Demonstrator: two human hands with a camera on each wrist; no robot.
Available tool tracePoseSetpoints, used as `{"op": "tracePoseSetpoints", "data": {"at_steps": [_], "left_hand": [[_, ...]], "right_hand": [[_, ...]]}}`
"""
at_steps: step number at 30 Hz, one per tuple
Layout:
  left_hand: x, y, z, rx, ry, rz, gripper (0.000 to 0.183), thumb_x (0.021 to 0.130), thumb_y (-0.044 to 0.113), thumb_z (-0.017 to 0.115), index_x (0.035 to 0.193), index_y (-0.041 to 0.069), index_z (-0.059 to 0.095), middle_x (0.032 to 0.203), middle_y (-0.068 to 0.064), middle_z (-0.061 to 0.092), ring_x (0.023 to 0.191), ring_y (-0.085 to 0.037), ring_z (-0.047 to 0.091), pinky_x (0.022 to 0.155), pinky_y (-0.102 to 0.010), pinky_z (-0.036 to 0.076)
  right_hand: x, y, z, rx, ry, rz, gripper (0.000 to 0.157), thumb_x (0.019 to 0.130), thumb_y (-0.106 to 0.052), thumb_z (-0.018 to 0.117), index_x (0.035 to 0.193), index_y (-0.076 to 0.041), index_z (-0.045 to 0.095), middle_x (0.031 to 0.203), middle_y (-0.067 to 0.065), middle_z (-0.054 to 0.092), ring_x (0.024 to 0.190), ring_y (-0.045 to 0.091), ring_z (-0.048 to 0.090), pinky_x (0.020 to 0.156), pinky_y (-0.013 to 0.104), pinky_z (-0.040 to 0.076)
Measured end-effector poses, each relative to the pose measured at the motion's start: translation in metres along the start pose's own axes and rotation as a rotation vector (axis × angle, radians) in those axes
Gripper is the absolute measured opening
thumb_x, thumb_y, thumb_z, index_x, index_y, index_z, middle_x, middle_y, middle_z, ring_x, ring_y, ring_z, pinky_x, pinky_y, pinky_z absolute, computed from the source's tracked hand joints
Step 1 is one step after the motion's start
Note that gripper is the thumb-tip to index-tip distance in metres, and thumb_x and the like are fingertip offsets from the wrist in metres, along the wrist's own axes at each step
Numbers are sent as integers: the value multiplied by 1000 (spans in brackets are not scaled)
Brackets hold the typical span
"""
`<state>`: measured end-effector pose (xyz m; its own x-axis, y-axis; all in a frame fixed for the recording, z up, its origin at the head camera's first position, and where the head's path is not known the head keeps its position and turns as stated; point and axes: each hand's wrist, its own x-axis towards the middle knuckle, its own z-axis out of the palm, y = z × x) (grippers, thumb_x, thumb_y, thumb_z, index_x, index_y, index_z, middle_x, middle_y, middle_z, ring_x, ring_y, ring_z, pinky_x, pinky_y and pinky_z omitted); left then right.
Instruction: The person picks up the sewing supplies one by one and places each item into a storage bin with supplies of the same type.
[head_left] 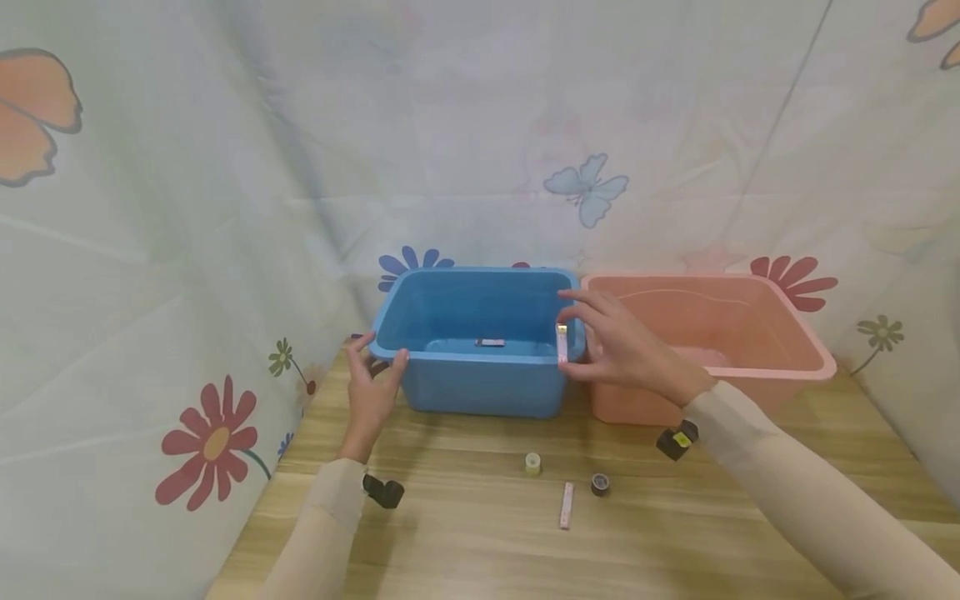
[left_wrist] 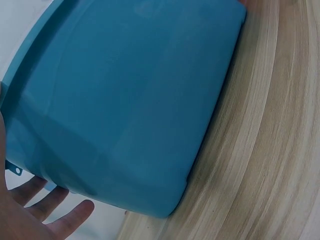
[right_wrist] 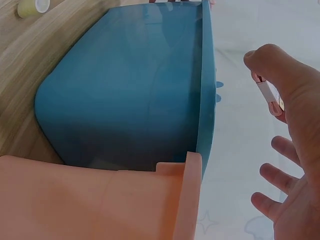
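My right hand (head_left: pixel 626 342) pinches a small folded pink-and-white tape measure (head_left: pixel 562 343) between thumb and index finger, upright over the right end of the blue bin (head_left: pixel 483 383). In the right wrist view the tape measure (right_wrist: pixel 269 94) shows a white band round its folds, and the other fingers are spread. At the bin's left front corner, my left hand (head_left: pixel 372 396) holds the rim between thumb and fingers. Three of its fingers (left_wrist: pixel 70 220) reach past the bin's side in the left wrist view. A similar small strip (head_left: pixel 490 342) lies on the bin's floor.
A pink bin (head_left: pixel 712 371) stands right beside the blue one. On the wooden table (head_left: pixel 465 533) in front lie a pale yellow roll (head_left: pixel 532 464), a dark roll (head_left: pixel 600 484) and another pink-and-white strip (head_left: pixel 566 506). A printed curtain (head_left: pixel 465 125) hangs behind.
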<state>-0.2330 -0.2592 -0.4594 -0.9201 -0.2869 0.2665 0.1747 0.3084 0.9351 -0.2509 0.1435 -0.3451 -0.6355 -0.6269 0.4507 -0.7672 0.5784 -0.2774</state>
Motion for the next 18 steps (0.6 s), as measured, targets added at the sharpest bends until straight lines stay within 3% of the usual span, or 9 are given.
{"op": "tracePoseSetpoints", "data": {"at_steps": [10,18], "left_hand": [[-1,0,1,-11,9,10,77,92,54,72,152,30,30,150,-17,45,128,-36,54,96,-58,50],[-1,1,1,-16,10,20,77,92,55,72,151,29,31,151,-17,45,127,-37,54,95,-59,51]], "right_hand": [[12,3,-2,-33,15,-27,56,82,-42,85,125,-13,63,154,8,46,140,31,41,107,55,44],[18,3,-7,-50,-15,14,57,83,-43,84,127,-15,62,154,7,47,141,29,40,110,55,42]]}}
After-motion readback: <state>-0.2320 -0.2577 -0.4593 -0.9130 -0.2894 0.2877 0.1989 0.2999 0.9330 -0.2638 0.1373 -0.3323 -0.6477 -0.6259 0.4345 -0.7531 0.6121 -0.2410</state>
